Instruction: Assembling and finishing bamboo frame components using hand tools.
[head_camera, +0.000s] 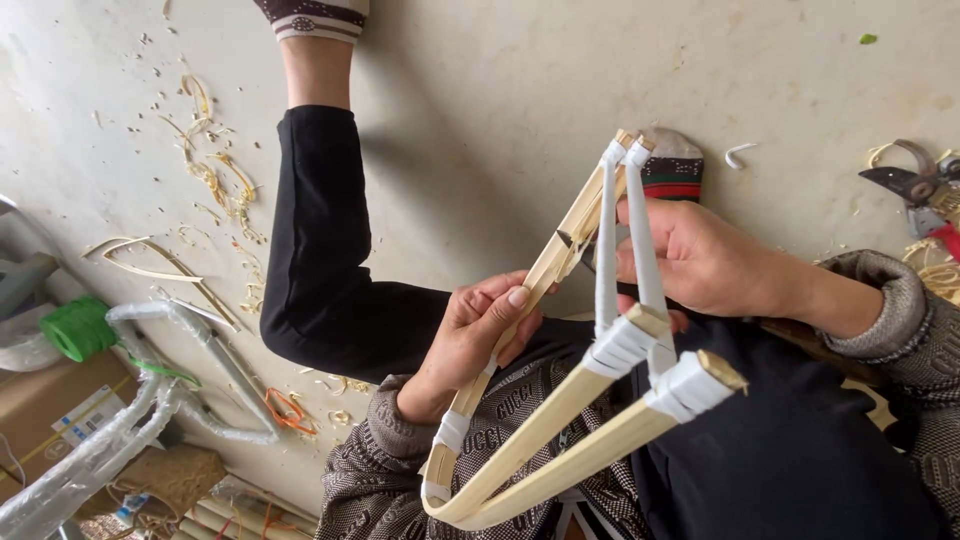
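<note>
I hold a bent bamboo frame (560, 440) made of pale split strips, bound with white tape at its joints and with two white-wrapped struts (606, 250) rising from it. My left hand (470, 340) grips one thin strip (560, 250) of the frame, thumb pressed on top. Behind the white struts, my right hand (710, 262) is closed on a small dark knife (572, 240) whose tip touches that same strip. Both hands are over my lap in black trousers.
Bamboo shavings (210, 170) litter the pale floor. Red-handled pruning shears (920, 190) lie at the right edge. At the left are a green twine spool (75, 328), a cardboard box (45, 405) and plastic-wrapped tubing (190, 340). My feet (672, 165) rest on the floor.
</note>
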